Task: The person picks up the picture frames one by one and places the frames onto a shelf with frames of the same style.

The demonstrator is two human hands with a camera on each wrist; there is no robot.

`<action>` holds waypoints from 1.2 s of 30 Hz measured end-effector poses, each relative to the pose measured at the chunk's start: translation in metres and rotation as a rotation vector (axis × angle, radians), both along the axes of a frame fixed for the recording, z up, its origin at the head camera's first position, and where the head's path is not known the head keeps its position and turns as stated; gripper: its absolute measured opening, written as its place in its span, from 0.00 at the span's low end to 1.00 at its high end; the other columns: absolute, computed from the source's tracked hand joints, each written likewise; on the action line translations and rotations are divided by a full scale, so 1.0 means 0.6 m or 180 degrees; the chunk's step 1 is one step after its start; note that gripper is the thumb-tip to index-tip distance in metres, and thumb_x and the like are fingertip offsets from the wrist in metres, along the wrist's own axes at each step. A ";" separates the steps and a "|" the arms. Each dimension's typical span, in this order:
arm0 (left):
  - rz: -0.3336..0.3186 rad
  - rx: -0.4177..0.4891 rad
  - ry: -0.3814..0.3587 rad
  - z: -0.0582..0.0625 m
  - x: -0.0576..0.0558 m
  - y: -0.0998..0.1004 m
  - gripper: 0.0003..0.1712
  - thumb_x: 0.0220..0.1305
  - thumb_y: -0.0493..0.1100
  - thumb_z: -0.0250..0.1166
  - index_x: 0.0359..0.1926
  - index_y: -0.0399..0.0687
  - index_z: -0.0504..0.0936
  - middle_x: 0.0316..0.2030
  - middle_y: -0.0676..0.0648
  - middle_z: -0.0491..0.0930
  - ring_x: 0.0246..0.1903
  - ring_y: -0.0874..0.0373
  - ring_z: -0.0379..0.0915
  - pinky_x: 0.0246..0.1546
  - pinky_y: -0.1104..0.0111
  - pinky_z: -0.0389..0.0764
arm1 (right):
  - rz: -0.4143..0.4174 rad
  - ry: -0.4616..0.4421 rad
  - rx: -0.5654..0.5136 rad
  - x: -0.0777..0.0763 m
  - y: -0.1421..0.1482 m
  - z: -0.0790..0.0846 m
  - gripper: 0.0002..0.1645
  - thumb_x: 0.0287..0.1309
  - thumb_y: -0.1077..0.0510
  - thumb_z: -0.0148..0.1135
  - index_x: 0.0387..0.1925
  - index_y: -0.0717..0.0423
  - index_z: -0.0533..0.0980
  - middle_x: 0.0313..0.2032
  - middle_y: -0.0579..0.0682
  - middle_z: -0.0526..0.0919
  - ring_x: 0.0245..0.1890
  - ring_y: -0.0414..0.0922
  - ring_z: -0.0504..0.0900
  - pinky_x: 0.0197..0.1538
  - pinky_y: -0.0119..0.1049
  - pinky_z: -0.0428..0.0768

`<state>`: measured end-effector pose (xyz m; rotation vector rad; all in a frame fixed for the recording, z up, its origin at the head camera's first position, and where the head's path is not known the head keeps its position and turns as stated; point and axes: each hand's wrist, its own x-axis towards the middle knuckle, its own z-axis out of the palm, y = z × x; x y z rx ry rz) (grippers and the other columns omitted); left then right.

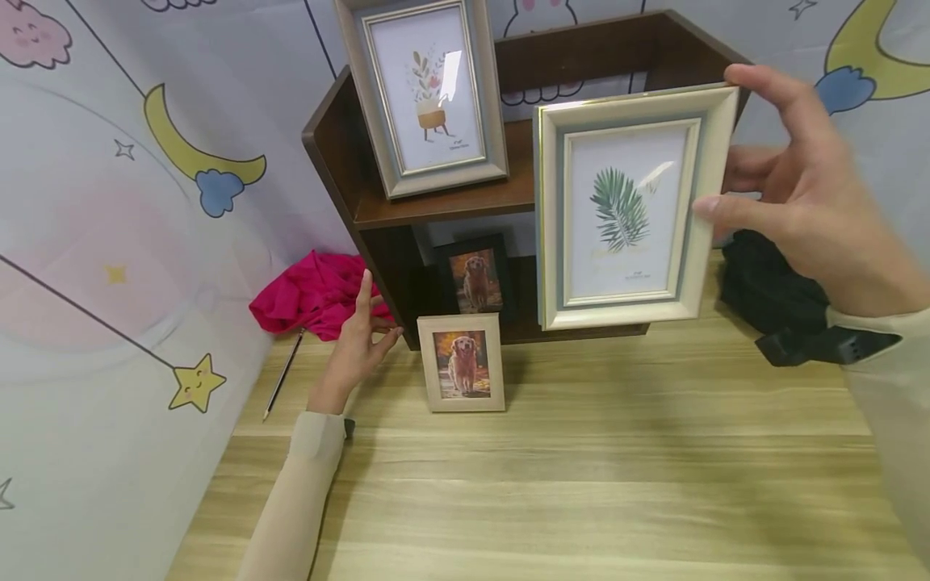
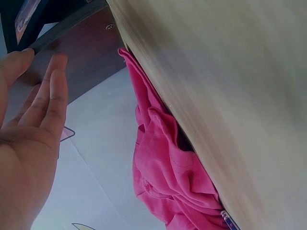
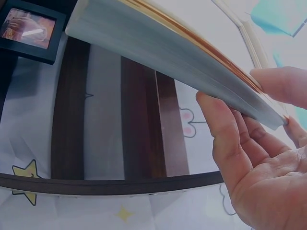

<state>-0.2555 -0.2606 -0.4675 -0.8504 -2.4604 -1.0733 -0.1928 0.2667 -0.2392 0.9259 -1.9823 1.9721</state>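
My right hand [image 1: 806, 190] pinches a cream picture frame [image 1: 628, 218] with a green leaf print by its right edge. The frame is held up in front of the right part of a dark brown two-tier shelf [image 1: 336, 153]. Thumb and fingers lie on opposite faces of it in the right wrist view. Low at the shelf's left side is my left hand [image 1: 356, 343], its fingers extended along the side panel [image 2: 81, 62]. A similar frame with a potted-plant print [image 1: 432, 97] stands on the upper tier at left. On the lower tier sits a black frame [image 1: 475, 278] with a dog photo.
A small light wooden frame [image 1: 461, 363] with a dog photo stands on the wood-grain table [image 1: 581, 468] before the shelf. Pink cloth [image 1: 320, 294] and a pencil [image 1: 283, 375] lie at left. Black cloth [image 1: 770, 282] lies at right. A patterned curtain [image 1: 87, 242] hangs behind.
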 end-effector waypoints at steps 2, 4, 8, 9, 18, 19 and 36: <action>0.0001 -0.0006 -0.0001 0.000 0.000 0.000 0.76 0.64 0.23 0.72 0.87 0.70 0.27 0.68 0.24 0.73 0.42 0.36 0.91 0.53 0.46 0.91 | -0.0052 -0.0002 0.0042 0.001 0.000 0.006 0.62 0.52 0.89 0.58 0.83 0.48 0.57 0.58 0.53 0.89 0.46 0.44 0.93 0.31 0.30 0.90; 0.0003 -0.0004 -0.0004 0.000 -0.001 0.000 0.76 0.64 0.23 0.72 0.87 0.70 0.27 0.69 0.24 0.73 0.42 0.35 0.91 0.52 0.46 0.91 | -0.0085 -0.0009 0.0072 0.002 -0.001 0.013 0.62 0.53 0.89 0.58 0.83 0.48 0.57 0.58 0.53 0.89 0.46 0.44 0.94 0.31 0.30 0.90; 0.0022 -0.0006 -0.0023 0.001 0.001 0.000 0.76 0.63 0.23 0.72 0.87 0.71 0.27 0.69 0.23 0.72 0.42 0.36 0.91 0.52 0.46 0.91 | -0.0279 0.0019 0.0304 0.004 -0.001 0.026 0.60 0.57 0.86 0.60 0.84 0.45 0.56 0.59 0.50 0.88 0.47 0.41 0.93 0.35 0.29 0.91; 0.0022 -0.0008 -0.0030 0.001 0.001 0.000 0.76 0.63 0.23 0.72 0.87 0.71 0.27 0.69 0.23 0.72 0.43 0.36 0.91 0.52 0.46 0.91 | -0.0328 0.0029 0.0363 0.004 -0.001 0.029 0.60 0.58 0.85 0.60 0.84 0.44 0.55 0.59 0.49 0.88 0.46 0.41 0.93 0.36 0.28 0.91; 0.0009 -0.0012 -0.0011 0.000 0.003 0.000 0.75 0.64 0.23 0.71 0.87 0.69 0.26 0.69 0.23 0.73 0.42 0.35 0.91 0.50 0.45 0.91 | -0.0555 0.0059 0.0665 0.003 0.001 0.042 0.59 0.64 0.80 0.62 0.85 0.39 0.53 0.63 0.48 0.85 0.53 0.40 0.91 0.45 0.24 0.90; 0.0009 -0.0015 -0.0006 0.000 0.002 0.000 0.75 0.64 0.23 0.71 0.87 0.69 0.26 0.69 0.23 0.72 0.42 0.35 0.91 0.50 0.45 0.91 | -0.0551 0.0060 0.0639 0.002 0.001 0.043 0.59 0.63 0.80 0.62 0.85 0.39 0.53 0.63 0.49 0.85 0.52 0.41 0.91 0.44 0.24 0.90; 0.0008 -0.0046 0.0023 -0.004 0.001 -0.003 0.77 0.63 0.23 0.72 0.86 0.74 0.26 0.68 0.23 0.73 0.41 0.36 0.91 0.48 0.46 0.92 | -0.0342 0.0135 0.0171 -0.024 -0.010 0.077 0.59 0.60 0.84 0.60 0.84 0.40 0.57 0.73 0.58 0.78 0.54 0.41 0.92 0.36 0.28 0.91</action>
